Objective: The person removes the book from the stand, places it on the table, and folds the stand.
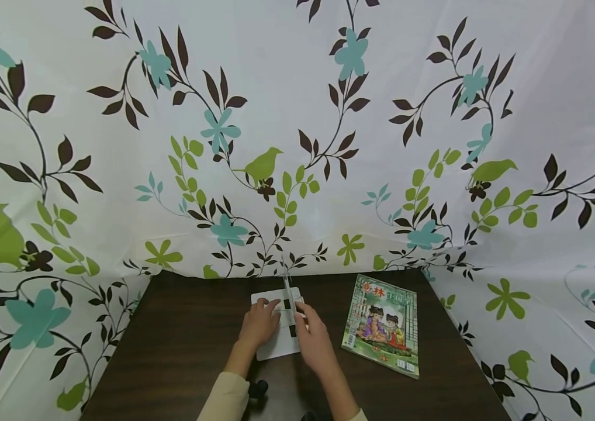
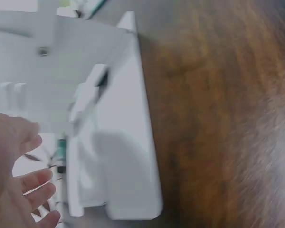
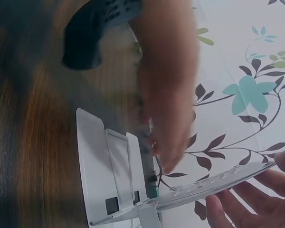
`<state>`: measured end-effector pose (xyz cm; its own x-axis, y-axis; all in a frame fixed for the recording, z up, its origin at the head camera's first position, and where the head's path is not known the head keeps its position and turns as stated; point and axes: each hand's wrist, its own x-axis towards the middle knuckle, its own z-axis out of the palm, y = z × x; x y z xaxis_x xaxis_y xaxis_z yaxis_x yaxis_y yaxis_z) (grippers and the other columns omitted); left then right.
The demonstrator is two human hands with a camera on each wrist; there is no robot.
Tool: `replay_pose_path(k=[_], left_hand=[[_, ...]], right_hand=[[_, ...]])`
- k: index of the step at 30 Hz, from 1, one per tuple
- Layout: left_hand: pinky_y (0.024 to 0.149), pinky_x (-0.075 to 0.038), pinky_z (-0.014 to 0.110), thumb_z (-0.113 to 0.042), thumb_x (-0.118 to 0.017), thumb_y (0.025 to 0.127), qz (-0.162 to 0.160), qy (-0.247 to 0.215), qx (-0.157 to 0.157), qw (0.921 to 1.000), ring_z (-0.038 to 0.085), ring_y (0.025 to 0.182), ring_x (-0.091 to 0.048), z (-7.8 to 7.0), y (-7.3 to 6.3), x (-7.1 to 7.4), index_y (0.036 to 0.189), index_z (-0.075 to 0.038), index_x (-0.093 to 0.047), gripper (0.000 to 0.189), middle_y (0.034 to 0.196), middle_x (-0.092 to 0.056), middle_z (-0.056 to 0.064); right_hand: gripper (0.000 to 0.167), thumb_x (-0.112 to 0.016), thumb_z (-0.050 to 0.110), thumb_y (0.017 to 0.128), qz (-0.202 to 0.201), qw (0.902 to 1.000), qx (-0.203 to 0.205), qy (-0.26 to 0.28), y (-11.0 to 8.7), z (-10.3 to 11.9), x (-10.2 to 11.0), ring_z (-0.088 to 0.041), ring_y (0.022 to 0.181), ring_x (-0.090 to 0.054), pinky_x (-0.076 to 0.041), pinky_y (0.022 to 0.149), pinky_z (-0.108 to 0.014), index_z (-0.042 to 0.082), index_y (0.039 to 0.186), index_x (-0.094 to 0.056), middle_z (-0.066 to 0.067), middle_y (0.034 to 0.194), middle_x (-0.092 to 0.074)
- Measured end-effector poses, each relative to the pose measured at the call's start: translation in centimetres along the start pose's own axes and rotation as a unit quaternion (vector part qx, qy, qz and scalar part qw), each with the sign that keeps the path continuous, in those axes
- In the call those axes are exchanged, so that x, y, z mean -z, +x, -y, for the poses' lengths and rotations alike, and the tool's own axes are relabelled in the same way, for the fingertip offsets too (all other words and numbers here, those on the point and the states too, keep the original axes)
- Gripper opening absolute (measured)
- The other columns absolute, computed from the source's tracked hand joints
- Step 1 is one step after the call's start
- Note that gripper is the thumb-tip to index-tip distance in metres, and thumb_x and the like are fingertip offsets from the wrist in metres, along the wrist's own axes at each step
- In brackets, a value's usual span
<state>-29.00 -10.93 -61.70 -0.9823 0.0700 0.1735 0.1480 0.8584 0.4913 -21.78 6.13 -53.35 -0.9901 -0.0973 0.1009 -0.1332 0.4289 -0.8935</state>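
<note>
A white folding stand lies on the dark table, its flat base (image 1: 279, 349) down and its thin panel (image 1: 289, 289) raised, nearly edge-on in the head view. My right hand (image 1: 314, 339) pinches the panel's edge; in the right wrist view the thumb and fingers (image 3: 256, 204) lie on either side of it. On the other side, my left hand (image 1: 259, 323) is over the base's left part. Its fingers (image 2: 38, 194) are loosely bent with nothing between them in the left wrist view. Small dark square openings (image 3: 112, 205) show in the base.
A green illustrated magazine (image 1: 381, 327) lies on the table (image 1: 187, 339) to the right of the stand. Behind and at both sides hangs a white cloth (image 1: 287, 76) printed with leaves, birds and flowers. A black wrist camera (image 1: 258, 389) sits at the left sleeve.
</note>
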Motion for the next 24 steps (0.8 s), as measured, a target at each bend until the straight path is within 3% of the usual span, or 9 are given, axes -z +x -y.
replay_pose_path(k=[4,8,11,18,24], left_hand=[[0.089,-0.057,0.061,-0.022,-0.060,0.107,-0.051,-0.064,0.010,0.9966,0.039,0.109,-0.072,-0.2,-0.3,2.5,0.126,-0.010,-0.077,0.028,0.120,-0.075,0.017],[0.080,-0.058,0.050,-0.028,-0.051,0.113,-0.048,-0.179,0.045,0.9817,0.025,0.096,-0.074,-0.7,-0.2,5.0,0.111,-0.015,-0.079,0.030,0.108,-0.079,0.005],[0.076,-0.055,0.044,-0.035,-0.048,0.116,-0.038,-0.235,0.070,0.9688,0.020,0.089,-0.070,-1.1,-0.2,6.5,0.105,-0.017,-0.079,0.038,0.101,-0.078,0.002],[0.084,-0.056,0.045,-0.050,-0.046,0.114,-0.017,-0.259,0.106,0.9599,0.019,0.097,-0.073,-1.1,-1.2,8.0,0.112,-0.012,-0.081,0.053,0.103,-0.081,0.002],[0.076,-0.051,0.040,-0.049,-0.048,0.113,-0.019,-0.256,0.097,0.9616,0.015,0.089,-0.068,-1.1,-1.8,8.2,0.102,-0.016,-0.080,0.047,0.103,-0.080,0.004]], right_hand=[[0.042,-0.051,0.031,0.115,0.008,0.9999,-0.002,-0.012,-0.1,0.3,-0.6,-0.038,0.129,-0.067,-0.058,0.097,-0.056,0.012,0.152,-0.059,-0.018,0.154,-0.060],[0.041,-0.052,0.028,0.115,0.006,0.9992,0.007,-0.039,-0.2,0.6,-1.3,-0.037,0.129,-0.068,-0.059,0.097,-0.056,0.012,0.151,-0.059,-0.016,0.153,-0.061],[0.041,-0.053,0.028,0.114,0.008,0.9977,0.020,-0.065,-0.3,0.9,-2.0,-0.035,0.127,-0.069,-0.059,0.097,-0.056,0.012,0.151,-0.059,-0.014,0.151,-0.062],[0.041,-0.053,0.030,0.114,0.019,0.9956,0.034,-0.085,-0.5,1.1,-3.2,-0.030,0.125,-0.070,-0.059,0.099,-0.052,0.012,0.150,-0.060,-0.011,0.146,-0.064],[0.038,-0.056,0.028,0.113,0.013,0.9924,0.048,-0.113,-0.6,1.3,-3.9,-0.029,0.126,-0.069,-0.058,0.099,-0.053,0.012,0.147,-0.063,-0.009,0.144,-0.066]])
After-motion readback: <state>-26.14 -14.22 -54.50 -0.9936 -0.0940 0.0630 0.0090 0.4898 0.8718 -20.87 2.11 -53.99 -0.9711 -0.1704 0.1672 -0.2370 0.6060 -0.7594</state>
